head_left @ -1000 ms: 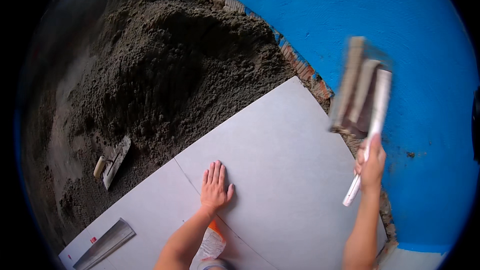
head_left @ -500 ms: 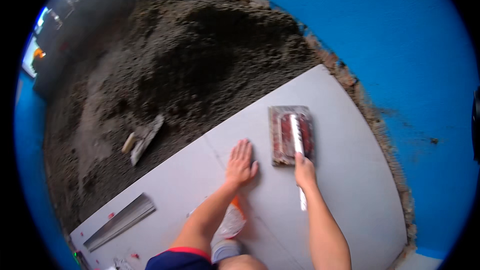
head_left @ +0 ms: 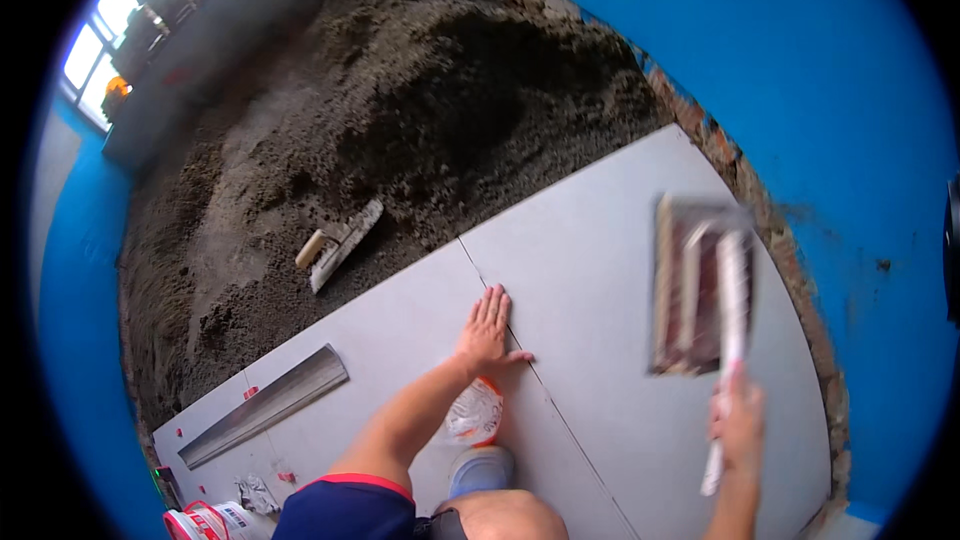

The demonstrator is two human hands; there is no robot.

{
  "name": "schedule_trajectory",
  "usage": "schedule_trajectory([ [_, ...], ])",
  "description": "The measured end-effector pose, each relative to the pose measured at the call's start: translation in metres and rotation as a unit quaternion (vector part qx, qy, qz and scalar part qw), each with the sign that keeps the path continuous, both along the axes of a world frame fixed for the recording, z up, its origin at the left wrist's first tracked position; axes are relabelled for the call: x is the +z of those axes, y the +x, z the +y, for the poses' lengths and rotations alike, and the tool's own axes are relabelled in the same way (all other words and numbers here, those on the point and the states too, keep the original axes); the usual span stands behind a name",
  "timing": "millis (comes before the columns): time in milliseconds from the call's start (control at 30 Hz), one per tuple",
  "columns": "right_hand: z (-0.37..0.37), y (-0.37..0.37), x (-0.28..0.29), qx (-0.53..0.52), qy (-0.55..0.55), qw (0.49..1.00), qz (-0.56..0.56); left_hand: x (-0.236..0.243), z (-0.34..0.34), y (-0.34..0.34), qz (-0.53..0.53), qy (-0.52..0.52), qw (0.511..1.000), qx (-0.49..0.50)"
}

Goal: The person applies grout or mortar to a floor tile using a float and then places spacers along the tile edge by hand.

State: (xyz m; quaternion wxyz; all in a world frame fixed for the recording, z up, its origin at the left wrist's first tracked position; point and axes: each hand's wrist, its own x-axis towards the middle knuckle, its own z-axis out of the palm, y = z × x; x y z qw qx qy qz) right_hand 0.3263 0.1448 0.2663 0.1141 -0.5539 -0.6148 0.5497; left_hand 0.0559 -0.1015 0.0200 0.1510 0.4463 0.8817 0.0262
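My left hand (head_left: 488, 332) lies flat on pale floor tile, fingers spread, beside and partly over the thin joint between two tiles. In my right hand (head_left: 738, 420) is the long white-and-pink handle of a flat rectangular tile tamper (head_left: 670, 290) with a dark red middle. Motion smears the tamper and that hand a little. The tamper is over the right-hand tile (head_left: 590, 240); I cannot tell whether it touches the surface. My foot, in an orange-and-clear plastic cover (head_left: 475, 410), rests on the tile near my left hand.
Grey mortar (head_left: 300, 130) is heaped beyond the tiles, with a notch-free-looking flat trowel (head_left: 348, 245) lying on it. A metal straightedge (head_left: 265, 405) and a white bucket (head_left: 225, 522) are at left. The blue wall (head_left: 860, 140) borders the tile's right side.
The view has shifted. My right hand has moved the tamper rightward across the tile, and it looks larger. My left hand stays flat near the joint.
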Motion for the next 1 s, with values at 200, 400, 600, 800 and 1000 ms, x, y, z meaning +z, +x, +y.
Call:
schedule_trajectory([
  [200, -0.008, 0.008, -0.003, -0.119, 0.171, 0.953, 0.22, 0.002, -0.005, 0.003, -0.017, -0.032, 0.999, 0.013],
  [400, -0.033, -0.007, -0.214, 0.181, 0.196, 0.952, -0.151, 0.01, 0.02, -0.001, -0.017, -0.019, 1.0, -0.006],
  [600, -0.011, -0.073, -0.02, 0.141, -0.083, 0.986, 0.012, -0.003, -0.007, -0.002, -0.014, -0.028, 0.999, 0.025],
  [800, -0.036, 0.076, -0.085, -0.002, 0.173, 0.971, 0.168, 0.014, 0.015, 0.0, -0.032, -0.057, 0.998, 0.015],
  [1000, -0.026, 0.045, -0.165, 0.222, 0.017, 0.964, -0.147, 0.023, 0.029, 0.0, -0.018, -0.076, 0.997, 0.026],
])
